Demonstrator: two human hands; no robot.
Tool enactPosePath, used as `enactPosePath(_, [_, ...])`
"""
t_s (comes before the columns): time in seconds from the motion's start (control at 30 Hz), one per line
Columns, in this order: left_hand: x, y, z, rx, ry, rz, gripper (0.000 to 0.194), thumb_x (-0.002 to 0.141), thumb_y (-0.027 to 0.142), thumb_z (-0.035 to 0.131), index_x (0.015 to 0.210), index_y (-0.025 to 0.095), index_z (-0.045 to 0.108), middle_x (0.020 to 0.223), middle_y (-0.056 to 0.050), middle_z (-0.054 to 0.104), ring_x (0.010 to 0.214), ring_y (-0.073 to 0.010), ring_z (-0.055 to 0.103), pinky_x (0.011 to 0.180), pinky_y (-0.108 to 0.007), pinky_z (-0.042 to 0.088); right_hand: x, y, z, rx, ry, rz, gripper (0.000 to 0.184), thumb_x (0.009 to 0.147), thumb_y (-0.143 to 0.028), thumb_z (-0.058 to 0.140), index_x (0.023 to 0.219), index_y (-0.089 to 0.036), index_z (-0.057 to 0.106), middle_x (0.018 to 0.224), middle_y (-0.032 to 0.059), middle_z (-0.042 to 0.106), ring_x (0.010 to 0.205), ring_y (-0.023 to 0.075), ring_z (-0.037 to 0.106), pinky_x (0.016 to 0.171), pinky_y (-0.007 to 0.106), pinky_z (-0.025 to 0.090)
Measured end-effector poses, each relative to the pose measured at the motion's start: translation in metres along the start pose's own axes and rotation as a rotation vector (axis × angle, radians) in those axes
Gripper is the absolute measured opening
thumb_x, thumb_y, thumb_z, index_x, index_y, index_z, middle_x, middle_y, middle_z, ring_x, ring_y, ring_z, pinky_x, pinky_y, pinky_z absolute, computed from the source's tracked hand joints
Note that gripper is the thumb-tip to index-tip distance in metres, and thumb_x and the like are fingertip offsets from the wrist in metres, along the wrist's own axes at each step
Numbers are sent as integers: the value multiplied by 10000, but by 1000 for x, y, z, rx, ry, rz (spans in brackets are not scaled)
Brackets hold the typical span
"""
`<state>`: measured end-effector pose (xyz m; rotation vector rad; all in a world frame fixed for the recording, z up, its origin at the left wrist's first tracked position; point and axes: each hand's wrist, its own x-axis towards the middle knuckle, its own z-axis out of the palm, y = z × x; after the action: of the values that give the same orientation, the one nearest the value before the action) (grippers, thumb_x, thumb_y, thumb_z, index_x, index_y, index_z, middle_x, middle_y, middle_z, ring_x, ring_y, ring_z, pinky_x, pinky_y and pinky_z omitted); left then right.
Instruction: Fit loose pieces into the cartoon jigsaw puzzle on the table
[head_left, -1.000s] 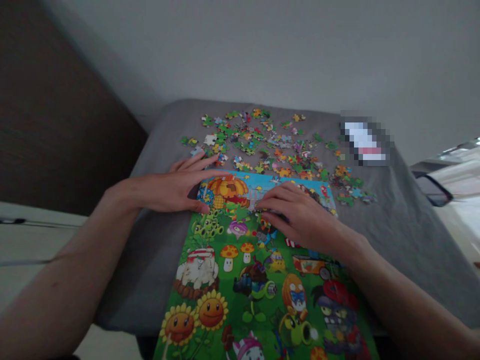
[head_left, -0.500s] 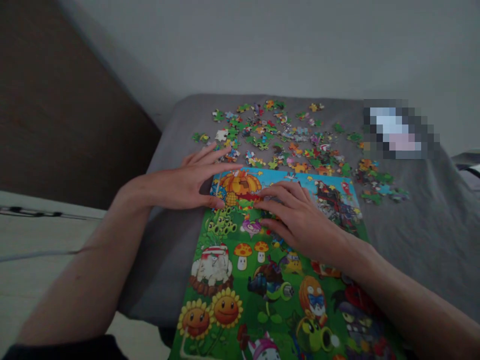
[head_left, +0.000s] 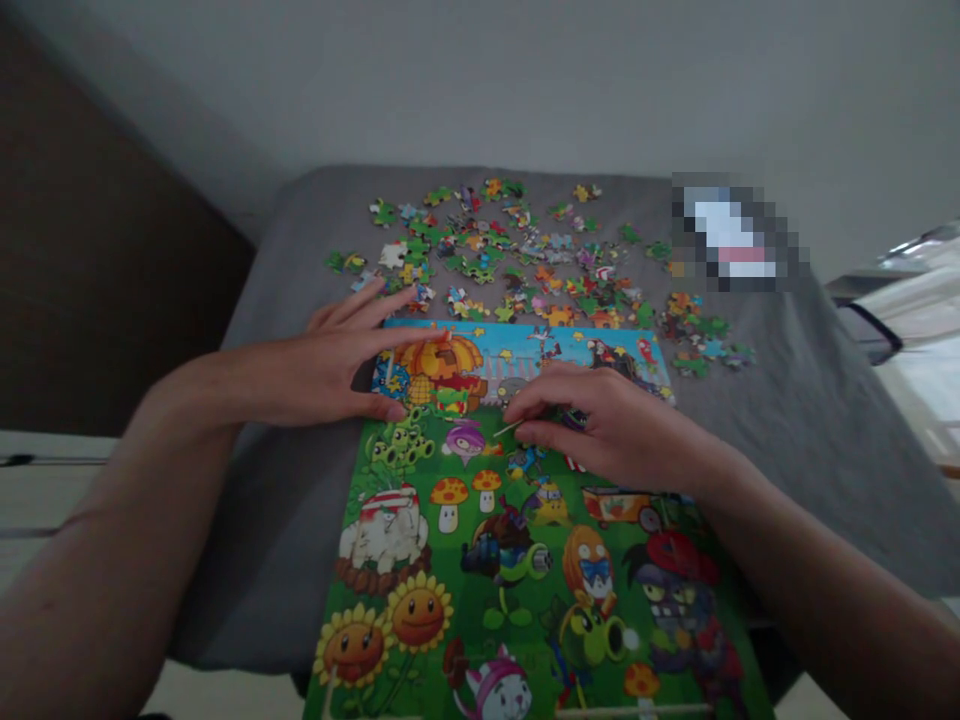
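Observation:
A cartoon jigsaw picture board (head_left: 442, 520) lies on the grey cloth, showing sunflowers, mushrooms and a pumpkin. My left hand (head_left: 300, 370) rests across its upper left corner, fingers spread and thumb on the left edge, holding nothing. Over the upper middle of the board, my right hand (head_left: 592, 415) pinches a small puzzle piece (head_left: 509, 428) between thumb and fingers. The piece is tilted nearly edge-on, so its printed face is mostly hidden. Beyond the board's far edge lie many loose puzzle pieces (head_left: 480, 265), some close to my left fingertips.
The grey cloth (head_left: 795, 440) covers the table up to the pale wall (head_left: 480, 80). A pixelated, blurred object (head_left: 727, 235) lies at the far right. A dark brown panel (head_left: 97, 230) stands on the left, with a cable (head_left: 45, 460) below it.
The view has shifted, so the board and table appear further left. My right fingers, spread over the board before, are now closed in a pinch on a tilted piece. My left hand stays at the corner.

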<state>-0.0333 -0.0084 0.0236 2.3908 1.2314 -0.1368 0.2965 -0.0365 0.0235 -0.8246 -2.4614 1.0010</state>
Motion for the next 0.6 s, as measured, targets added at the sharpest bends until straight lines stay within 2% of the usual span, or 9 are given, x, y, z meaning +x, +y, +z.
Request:
enactPosePath(0.17, [0, 3, -1, -3, -27, -35, 905, 865, 836, 552, 1634, 453, 267, 1771, -10, -15, 1582, -505, -33, 1229, -736, 126, 0, 0, 3, -19, -6, -22, 177, 1017, -200, 595, 1078, -222, 761, 1000, 6, 780, 934, 140, 696, 871, 294, 509])
enactPosePath(0.37, [-2, 9, -4, 14, -23, -58, 902, 873, 862, 494, 1636, 430, 279, 1771, -7, -13, 1598, -457, 0, 1240, -699, 160, 0, 3, 8, -44, 1, -67, 188, 989, -136, 608, 1084, -176, 765, 931, 34, 765, 894, 150, 669, 848, 300, 503])
enactPosePath(0.6, [-3, 11, -4, 26, -16, -52, 840, 913, 757, 565, 1633, 421, 292, 1770, -12, -8, 1604, -431, 29, 1251, -662, 174, 1, 3, 14, -20, 32, -166, 233, 983, -91, 586, 1098, -190, 764, 980, 44, 756, 956, 161, 671, 932, 352, 501])
